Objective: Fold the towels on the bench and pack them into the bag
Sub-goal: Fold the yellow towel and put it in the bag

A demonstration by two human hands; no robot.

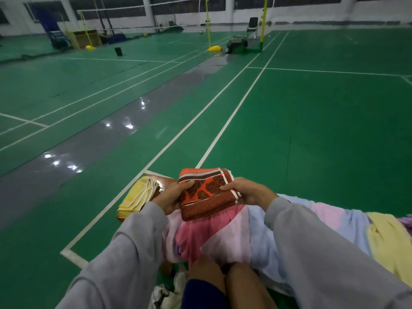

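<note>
A folded red-orange towel with a dark leaf pattern (206, 191) is held above the bench between both hands. My left hand (172, 195) grips its left edge, thumb on top. My right hand (247, 191) grips its right edge, thumb on top. A folded yellow towel (139, 195) lies on the wooden bench's left end (166, 181). Under the red towel a large pink, white and pale blue towel (223, 233) is spread over the bench. A loose yellow towel (388, 239) lies at the right. A pale bag (166, 291) shows partly at the bottom, by my knees.
The bench stands at the edge of a green badminton court (289, 130) with white lines. Net posts on yellow bases (214, 48), a dark bag (236, 44) and a chair (252, 27) stand far off. My bare knees (223, 284) are in front of the bench.
</note>
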